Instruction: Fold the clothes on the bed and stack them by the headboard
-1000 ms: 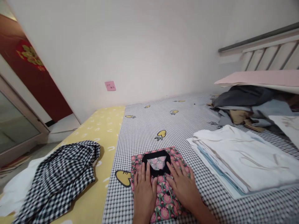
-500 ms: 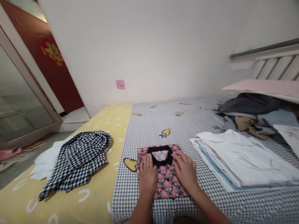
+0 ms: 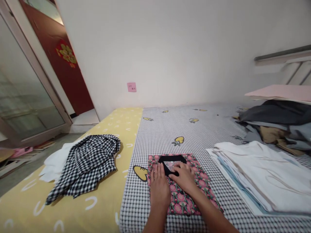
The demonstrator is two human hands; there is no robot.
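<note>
A folded pink floral garment (image 3: pixel 198 181) with a black collar (image 3: pixel 170 159) lies on the black-and-white checked sheet (image 3: pixel 165 129) in front of me. My left hand (image 3: pixel 159 186) rests flat on its left half, fingers stretched out and together. My right hand (image 3: pixel 183 176) lies flat across the middle, its fingers reaching onto the black collar. Neither hand grips anything.
A stack of folded white and pale blue clothes (image 3: pixel 262 173) sits to the right. Behind it lies a heap of dark grey and tan clothes (image 3: pixel 277 124). A crumpled black-and-white gingham garment (image 3: pixel 85 165) on white cloth lies on the yellow sheet (image 3: pixel 114 129) at left. A glass door (image 3: pixel 24 97) stands far left.
My right hand has slid left onto the black collar. The left hand stays flat on the garment. The view has swung to the left and dropped a little.
</note>
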